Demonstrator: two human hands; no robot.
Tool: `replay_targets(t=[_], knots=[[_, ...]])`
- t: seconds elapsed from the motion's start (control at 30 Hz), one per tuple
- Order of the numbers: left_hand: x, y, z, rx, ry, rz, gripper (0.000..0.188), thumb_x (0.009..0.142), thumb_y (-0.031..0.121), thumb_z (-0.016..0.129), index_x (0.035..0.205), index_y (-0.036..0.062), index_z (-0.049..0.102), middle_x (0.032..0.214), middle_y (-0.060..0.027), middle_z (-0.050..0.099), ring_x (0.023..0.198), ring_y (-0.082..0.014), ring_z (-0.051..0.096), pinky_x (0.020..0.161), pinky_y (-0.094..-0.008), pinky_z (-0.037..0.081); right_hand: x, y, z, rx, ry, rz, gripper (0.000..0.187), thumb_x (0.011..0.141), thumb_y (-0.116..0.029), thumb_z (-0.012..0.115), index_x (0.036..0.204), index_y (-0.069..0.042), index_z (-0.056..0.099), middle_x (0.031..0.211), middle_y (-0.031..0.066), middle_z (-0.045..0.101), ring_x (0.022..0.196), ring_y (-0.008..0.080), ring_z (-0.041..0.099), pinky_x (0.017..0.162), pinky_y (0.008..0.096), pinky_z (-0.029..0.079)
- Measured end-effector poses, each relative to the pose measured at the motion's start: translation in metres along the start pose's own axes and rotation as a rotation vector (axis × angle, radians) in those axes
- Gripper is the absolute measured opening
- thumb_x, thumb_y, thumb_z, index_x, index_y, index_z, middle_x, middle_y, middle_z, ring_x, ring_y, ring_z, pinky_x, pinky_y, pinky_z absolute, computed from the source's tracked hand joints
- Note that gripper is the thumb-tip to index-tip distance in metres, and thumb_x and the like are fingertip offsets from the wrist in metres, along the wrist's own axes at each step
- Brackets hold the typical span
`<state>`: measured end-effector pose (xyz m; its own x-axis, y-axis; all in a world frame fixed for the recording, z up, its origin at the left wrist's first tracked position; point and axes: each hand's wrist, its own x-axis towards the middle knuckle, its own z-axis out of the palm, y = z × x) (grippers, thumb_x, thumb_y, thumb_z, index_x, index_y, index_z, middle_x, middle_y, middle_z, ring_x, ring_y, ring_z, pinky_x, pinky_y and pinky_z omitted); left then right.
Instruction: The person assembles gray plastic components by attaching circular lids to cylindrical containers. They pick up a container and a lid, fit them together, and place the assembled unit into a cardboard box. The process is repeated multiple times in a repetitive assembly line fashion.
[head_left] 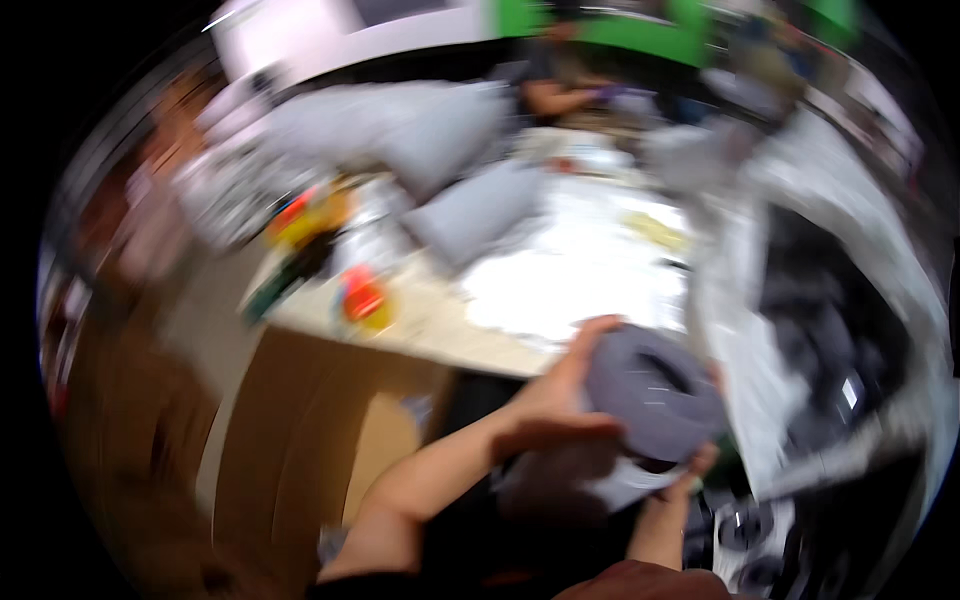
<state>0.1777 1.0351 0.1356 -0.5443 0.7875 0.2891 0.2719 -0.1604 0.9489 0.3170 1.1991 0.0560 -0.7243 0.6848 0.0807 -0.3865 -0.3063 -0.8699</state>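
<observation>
A dark grey, round, thick part [640, 390] with a dark slot in its top is held up in front of me, tilted and somewhat blurred. My left hand [570, 395] grips it from the left, with the thumb along its near side and fingers at the far edge. At its lower right, my right hand [697, 468] closes on the rim, its fingers mostly hidden behind the part. Just under it hangs a pale, blurred piece [560, 485]; whether it is joined to the part I cannot tell.
Beyond lies a table [420, 315] with bright white sheeting [570, 270], an orange-topped yellow container [365, 297] and grey wrapped rolls [480, 215]. To the right, a plastic-lined bin [740, 400] holds dark parts [830, 320]. A cardboard box [300, 430] stands left; a person [560, 90] sits far back.
</observation>
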Motion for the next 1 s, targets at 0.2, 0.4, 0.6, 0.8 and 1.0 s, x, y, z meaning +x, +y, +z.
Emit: replay_targets(t=[0.2, 0.4, 0.6, 0.8, 1.0], knots=[[-0.019, 0.007, 0.025, -0.27, 0.227, 0.004, 0.114, 0.067, 0.063, 0.087, 0.147, 0.0084, 0.028, 0.137, -0.0148, 0.043, 0.129, -0.0272, 0.048, 0.11, -0.0403, 0.04, -0.005, -0.019, 0.009, -0.094, -0.262, -0.204, 0.111, 0.082, -0.076, 0.061, 0.152, 0.001, 0.024, 0.143, 0.0178, 0.042, 0.134, 0.025, 0.043, 0.115, 0.038, 0.031], [-0.027, -0.005, 0.026, -0.321, 0.242, -0.035, 0.111, 0.068, 0.061, 0.088, 0.146, 0.0079, 0.029, 0.134, -0.0144, 0.044, 0.127, -0.0253, 0.047, 0.108, -0.0387, 0.039, -0.009, -0.031, 0.016, -0.038, -0.248, -0.151, 0.11, 0.085, -0.072, 0.064, 0.154, 0.002, 0.022, 0.142, 0.0177, 0.045, 0.133, 0.0248, 0.045, 0.114, 0.0368, 0.032], [-0.013, -0.006, 0.027, -0.249, 0.263, -0.051, 0.107, 0.07, 0.061, 0.086, 0.144, 0.0079, 0.031, 0.132, -0.0139, 0.045, 0.125, -0.0245, 0.048, 0.108, -0.0383, 0.039, 0.006, -0.019, 0.008, -0.059, -0.233, -0.127, 0.106, 0.085, -0.071, 0.063, 0.153, 0.002, 0.028, 0.138, 0.0169, 0.049, 0.129, 0.0239, 0.048, 0.112, 0.0361, 0.034], [-0.014, -0.021, 0.012, -0.096, 0.283, 0.066, 0.097, 0.069, 0.059, 0.086, 0.138, 0.0077, 0.039, 0.131, -0.0162, 0.046, 0.125, -0.0302, 0.049, 0.109, -0.044, 0.038, 0.013, -0.008, 0.015, -0.142, -0.144, -0.211, 0.11, 0.076, -0.08, 0.064, 0.144, 0.002, 0.038, 0.137, 0.0157, 0.051, 0.13, 0.0236, 0.05, 0.111, 0.0371, 0.038], [-0.016, -0.021, -0.011, 0.505, 0.065, 0.506, 0.08, 0.063, 0.046, 0.089, 0.118, -0.0003, 0.054, 0.115, -0.0228, 0.05, 0.113, -0.0437, 0.05, 0.105, -0.0531, 0.039, 0.028, 0.001, 0.011, -0.653, -0.302, -0.922, 0.1, 0.067, -0.075, 0.079, 0.131, -0.008, 0.042, 0.115, 0.0118, 0.052, 0.116, 0.0344, 0.053, 0.116, 0.0605, 0.031]])
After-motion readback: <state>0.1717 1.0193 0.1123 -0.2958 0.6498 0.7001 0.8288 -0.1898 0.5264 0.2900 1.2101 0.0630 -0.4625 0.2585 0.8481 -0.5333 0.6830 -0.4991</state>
